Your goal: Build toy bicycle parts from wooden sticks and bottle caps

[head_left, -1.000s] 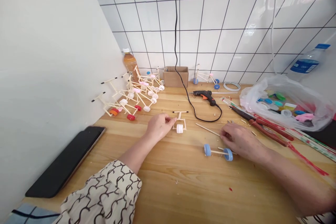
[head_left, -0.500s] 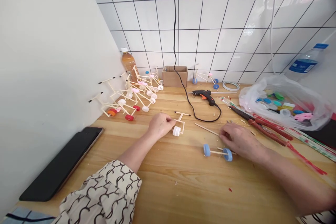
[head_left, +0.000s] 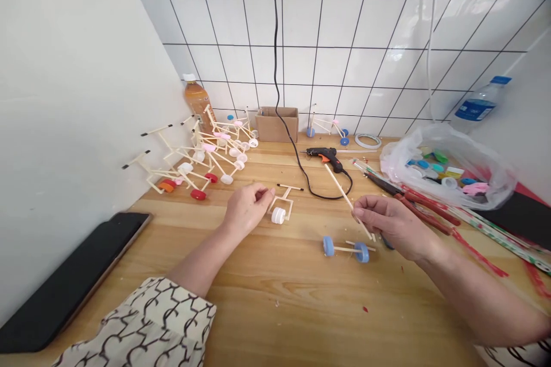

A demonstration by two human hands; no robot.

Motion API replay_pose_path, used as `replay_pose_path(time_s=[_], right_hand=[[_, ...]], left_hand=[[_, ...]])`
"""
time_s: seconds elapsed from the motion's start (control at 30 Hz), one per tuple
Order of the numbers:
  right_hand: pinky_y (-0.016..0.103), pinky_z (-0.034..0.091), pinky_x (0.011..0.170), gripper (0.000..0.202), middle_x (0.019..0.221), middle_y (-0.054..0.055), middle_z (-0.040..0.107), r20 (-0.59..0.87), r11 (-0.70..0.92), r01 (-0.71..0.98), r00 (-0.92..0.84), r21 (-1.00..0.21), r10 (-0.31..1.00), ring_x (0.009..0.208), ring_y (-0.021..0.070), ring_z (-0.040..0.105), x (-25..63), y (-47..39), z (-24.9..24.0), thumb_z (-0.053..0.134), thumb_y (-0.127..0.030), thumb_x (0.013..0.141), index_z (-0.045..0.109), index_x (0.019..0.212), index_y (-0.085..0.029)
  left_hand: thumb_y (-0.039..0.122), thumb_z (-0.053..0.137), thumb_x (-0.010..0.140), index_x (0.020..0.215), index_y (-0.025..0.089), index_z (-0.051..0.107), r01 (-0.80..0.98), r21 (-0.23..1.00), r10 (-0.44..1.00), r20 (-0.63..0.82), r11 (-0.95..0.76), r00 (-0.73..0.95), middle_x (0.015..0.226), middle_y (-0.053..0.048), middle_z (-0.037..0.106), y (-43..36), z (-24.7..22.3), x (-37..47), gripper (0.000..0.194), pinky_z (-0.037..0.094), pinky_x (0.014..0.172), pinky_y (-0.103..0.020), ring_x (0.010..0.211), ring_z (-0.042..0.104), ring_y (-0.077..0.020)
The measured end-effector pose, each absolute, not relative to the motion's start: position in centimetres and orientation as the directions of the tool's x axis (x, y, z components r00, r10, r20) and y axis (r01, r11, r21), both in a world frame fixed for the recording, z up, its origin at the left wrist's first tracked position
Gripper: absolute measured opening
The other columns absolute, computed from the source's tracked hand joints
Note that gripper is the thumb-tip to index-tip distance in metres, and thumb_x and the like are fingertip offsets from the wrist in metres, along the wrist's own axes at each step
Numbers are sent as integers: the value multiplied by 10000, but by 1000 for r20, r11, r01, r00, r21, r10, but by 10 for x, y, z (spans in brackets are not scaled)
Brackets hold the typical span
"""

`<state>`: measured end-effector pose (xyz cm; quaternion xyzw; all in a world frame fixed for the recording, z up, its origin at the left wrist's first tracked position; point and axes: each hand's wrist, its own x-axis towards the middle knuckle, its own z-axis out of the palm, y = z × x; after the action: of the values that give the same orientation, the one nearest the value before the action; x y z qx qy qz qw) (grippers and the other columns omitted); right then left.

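Note:
My right hand (head_left: 390, 222) pinches a thin wooden stick (head_left: 340, 184), which slants up to the left above the table. My left hand (head_left: 249, 205) has its fingers together at the left side of a small wooden frame (head_left: 291, 202) with a dark-tipped crossbar and a white wheel (head_left: 278, 215) at its foot. Whether the fingers grip the frame's edge is hard to make out. Below my right hand lies an axle with two blue wheels (head_left: 328, 246), and another short stick rests beside it.
Several wooden models (head_left: 209, 149) stand at the left near a bottle (head_left: 198, 100). A glue gun (head_left: 322, 153) with a black cord, a cardboard box (head_left: 278, 124), pliers (head_left: 426, 210) and a plastic bag of caps (head_left: 447, 166) lie farther back. A black phone (head_left: 73, 281) is at left.
My right hand has lifted the stick off the table and tilted it. The view has shifted slightly, and my left hand stays beside the small frame.

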<state>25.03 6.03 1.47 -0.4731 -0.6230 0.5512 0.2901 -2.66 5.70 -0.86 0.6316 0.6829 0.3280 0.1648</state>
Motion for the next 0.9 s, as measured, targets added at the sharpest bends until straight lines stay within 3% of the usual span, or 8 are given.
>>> replay_pose_path(time_s=[0.13,0.23,0.33,0.6,0.9], right_hand=[[206,279,463,295,613,-48,461,-253,-276,4,-414,-961,874,498,67,356,240,48,18,712,-406,678,557,756,-167],[202,281,462,326,647,-35,499,-316,-370,-29,-465,-928,827,502,67,379,231,36,17,733,-402,664,603,848,-167],[202,282,488,303,660,-25,515,-324,-378,13,-541,-926,776,535,71,383,225,24,14,716,-408,695,630,849,-161],[211,294,539,267,657,-35,459,-301,-224,200,-650,-954,698,588,93,360,215,4,9,589,-448,804,587,793,-181],[212,308,565,272,670,-32,460,-339,-249,231,-623,-941,705,610,99,386,210,3,3,570,-452,810,574,787,-181]], left_hand=[[355,521,791,660,161,574,566,813,960,248,-133,-131,550,28,488,38,1,-14,240,357,539,-227,538,450,-116],[351,550,796,777,153,618,348,930,992,125,-115,-8,648,4,573,23,7,-2,210,387,556,-216,602,510,-117],[392,565,800,879,160,621,169,986,994,-7,-11,106,656,5,572,15,7,5,252,366,496,-205,551,485,-98],[329,665,739,791,141,634,-192,977,968,-45,94,246,588,15,562,13,4,9,197,330,453,-192,464,428,-56],[256,684,716,725,136,638,-280,952,974,-67,128,216,591,8,594,16,2,7,129,372,459,-196,468,483,-64]])
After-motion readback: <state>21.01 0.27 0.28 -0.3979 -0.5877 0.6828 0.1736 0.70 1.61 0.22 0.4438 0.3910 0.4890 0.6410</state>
